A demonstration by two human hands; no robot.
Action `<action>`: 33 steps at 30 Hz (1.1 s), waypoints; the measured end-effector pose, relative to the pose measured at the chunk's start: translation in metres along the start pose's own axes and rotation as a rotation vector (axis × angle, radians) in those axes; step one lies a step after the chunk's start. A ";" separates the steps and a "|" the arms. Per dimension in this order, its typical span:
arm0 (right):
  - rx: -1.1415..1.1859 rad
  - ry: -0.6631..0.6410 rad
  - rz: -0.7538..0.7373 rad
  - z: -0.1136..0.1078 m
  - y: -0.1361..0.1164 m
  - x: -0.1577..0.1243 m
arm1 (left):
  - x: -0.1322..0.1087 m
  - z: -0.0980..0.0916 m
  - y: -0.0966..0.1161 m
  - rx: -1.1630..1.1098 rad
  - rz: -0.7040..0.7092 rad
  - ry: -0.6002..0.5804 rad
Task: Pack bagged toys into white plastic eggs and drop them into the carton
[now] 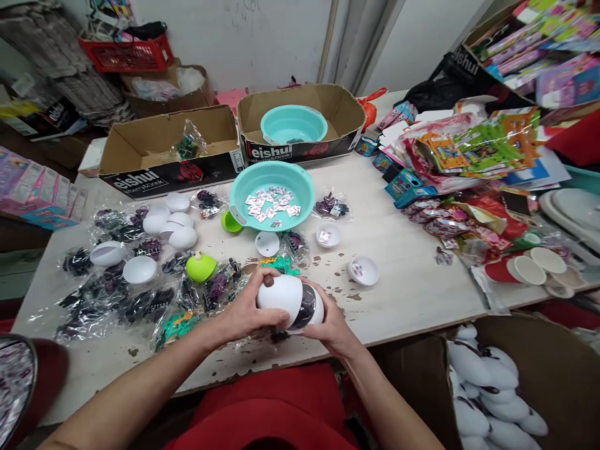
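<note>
In my left hand [249, 307] is a white plastic egg half [287, 297] with a small brown knob. My right hand [334, 326] grips the other white egg half [319, 309], whose rim is tilted toward the first. Between the halves shows a dark bagged toy [307, 305]; a gap still lies open there. Just beyond my hands are a clear bag with green and orange parts [284, 265] and a white bowl-shaped half [267, 244]. Two more white halves, one shell [328, 235] and another shell [364, 270], sit to the right with small printed packets inside.
A turquoise basin [238, 181] holds many small packets. Bagged dark toys [150, 303], white shells [140, 270] and a lime-green half [201, 267] crowd the table's left. Two cardboard trays [173, 178] line the back. A carton of white eggs [487, 381] stands at lower right.
</note>
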State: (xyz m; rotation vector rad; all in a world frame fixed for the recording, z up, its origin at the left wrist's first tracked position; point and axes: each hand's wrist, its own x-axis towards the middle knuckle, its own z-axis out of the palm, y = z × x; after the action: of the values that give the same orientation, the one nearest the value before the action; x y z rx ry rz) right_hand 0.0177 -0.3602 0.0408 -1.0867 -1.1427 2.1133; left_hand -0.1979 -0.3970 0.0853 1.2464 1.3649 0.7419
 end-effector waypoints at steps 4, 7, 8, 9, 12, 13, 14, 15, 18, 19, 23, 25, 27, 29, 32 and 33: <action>-0.003 -0.069 -0.101 0.000 -0.010 -0.011 | -0.013 0.001 0.015 0.047 0.126 0.069; -0.013 -0.097 -0.172 -0.001 -0.015 -0.018 | -0.022 0.001 0.025 0.119 0.227 0.059; -0.018 -0.105 -0.190 -0.001 -0.016 -0.019 | -0.025 0.002 0.027 0.141 0.259 0.052; -0.028 -0.111 -0.200 -0.002 -0.017 -0.020 | -0.028 0.003 0.028 0.164 0.288 0.046; -0.091 -0.123 -0.166 -0.003 -0.018 -0.021 | -0.034 0.009 0.024 0.227 0.334 0.047; -0.128 -0.119 -0.130 -0.003 -0.019 -0.021 | -0.035 0.012 0.021 0.239 0.331 0.053; -0.170 -0.112 -0.086 -0.002 -0.020 -0.021 | -0.035 0.014 0.017 0.242 0.323 0.058; -0.215 -0.104 -0.042 -0.001 -0.021 -0.021 | -0.034 0.016 0.014 0.237 0.314 0.058; -0.325 -0.100 0.043 0.001 -0.028 -0.020 | -0.028 0.018 0.004 0.188 0.311 0.015; -0.345 -0.108 0.061 0.001 -0.030 -0.020 | -0.025 0.018 0.002 0.170 0.313 -0.002; -0.362 -0.091 0.120 -0.001 -0.035 -0.020 | -0.017 0.014 0.002 0.134 0.197 -0.045; -0.350 -0.070 0.127 -0.002 -0.035 -0.021 | -0.014 0.012 0.004 0.121 0.090 -0.070; -0.347 -0.083 0.134 -0.003 -0.035 -0.020 | -0.011 0.010 0.003 0.093 0.005 -0.104; -0.356 -0.118 0.146 -0.004 -0.036 -0.019 | -0.009 0.011 -0.001 0.041 -0.044 -0.122; -0.332 -0.172 0.163 -0.007 -0.037 -0.015 | -0.006 0.014 -0.010 -0.065 -0.080 -0.112; -0.316 -0.173 0.163 -0.009 -0.037 -0.014 | -0.005 0.016 -0.012 -0.091 -0.090 -0.107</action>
State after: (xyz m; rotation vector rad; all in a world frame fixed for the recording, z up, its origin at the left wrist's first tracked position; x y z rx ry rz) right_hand 0.0345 -0.3467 0.0751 -1.1870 -1.5602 2.2375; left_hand -0.1869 -0.4083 0.0728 1.1298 1.2774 0.6585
